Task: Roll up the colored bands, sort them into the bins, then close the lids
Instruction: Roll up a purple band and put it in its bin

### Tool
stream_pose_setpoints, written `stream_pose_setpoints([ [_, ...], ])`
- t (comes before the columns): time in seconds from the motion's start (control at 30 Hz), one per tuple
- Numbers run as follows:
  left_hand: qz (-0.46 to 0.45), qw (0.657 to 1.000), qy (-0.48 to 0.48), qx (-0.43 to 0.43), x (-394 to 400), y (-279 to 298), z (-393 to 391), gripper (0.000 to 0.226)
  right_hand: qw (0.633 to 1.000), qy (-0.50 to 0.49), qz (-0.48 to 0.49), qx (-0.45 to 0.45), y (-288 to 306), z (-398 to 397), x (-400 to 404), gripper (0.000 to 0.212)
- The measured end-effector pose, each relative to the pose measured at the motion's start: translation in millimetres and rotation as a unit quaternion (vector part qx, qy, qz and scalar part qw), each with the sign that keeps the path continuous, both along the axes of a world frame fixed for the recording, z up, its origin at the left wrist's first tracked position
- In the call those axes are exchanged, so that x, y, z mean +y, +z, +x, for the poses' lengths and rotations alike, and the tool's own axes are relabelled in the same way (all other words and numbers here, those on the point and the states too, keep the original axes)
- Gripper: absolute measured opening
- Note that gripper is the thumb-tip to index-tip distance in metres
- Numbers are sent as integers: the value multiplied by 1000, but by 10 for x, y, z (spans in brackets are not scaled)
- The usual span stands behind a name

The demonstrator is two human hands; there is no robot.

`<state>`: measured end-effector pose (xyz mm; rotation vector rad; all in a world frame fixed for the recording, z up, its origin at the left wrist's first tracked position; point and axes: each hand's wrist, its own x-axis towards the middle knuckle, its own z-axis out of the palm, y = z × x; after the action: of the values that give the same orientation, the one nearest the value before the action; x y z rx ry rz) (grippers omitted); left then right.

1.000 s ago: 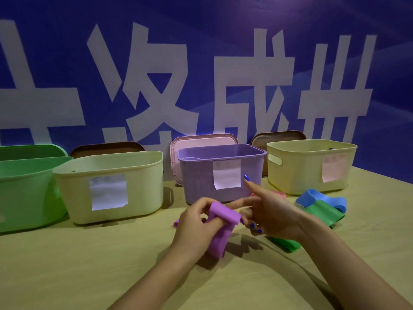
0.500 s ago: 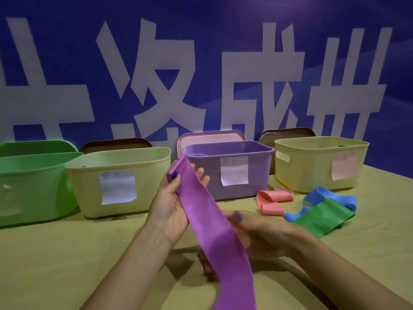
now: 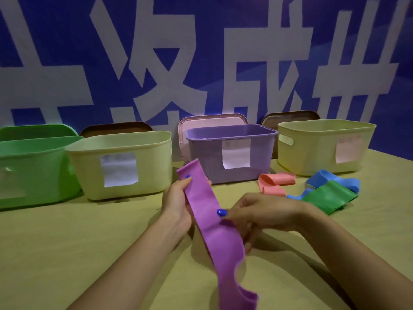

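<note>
A long purple band hangs unrolled between both hands above the table. My left hand pinches its upper end; my right hand grips it lower down, thumb on top. Its free tail curls near the bottom edge. A pink band, a blue band and a green band lie on the table at the right. Behind stand open bins: green, pale yellow, purple, and another yellow.
Lids lean against the blue wall behind the bins: green, brown, pink, brown. White paper labels are stuck on the bin fronts. The tan tabletop stretches in front.
The purple band went from a bunched fold to pulled out long. My left hand rose with its upper end, then dropped slightly; my right hand slid onto the middle.
</note>
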<state>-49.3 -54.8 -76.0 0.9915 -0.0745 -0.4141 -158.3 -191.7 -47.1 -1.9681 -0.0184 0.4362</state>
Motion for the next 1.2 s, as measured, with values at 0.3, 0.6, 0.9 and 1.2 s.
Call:
stream_pose_setpoints([
  [0.3, 84, 990, -8, -113, -74, 1, -189, 14, 893, -272, -82, -349, -92, 168, -180, 45],
  [0.6, 159, 955, -39, -249, -119, -23, -331, 7, 894, -205, -20, -398, -77, 173, -140, 7],
  [0.9, 167, 910, 14, -379, -74, 23, -288, 9, 917, -188, -35, -349, -24, 121, -154, 19],
  [1.2, 137, 928, -29, -346, -71, 70, -358, 13, 917, -186, 50, -348, 23, 85, -151, 17],
])
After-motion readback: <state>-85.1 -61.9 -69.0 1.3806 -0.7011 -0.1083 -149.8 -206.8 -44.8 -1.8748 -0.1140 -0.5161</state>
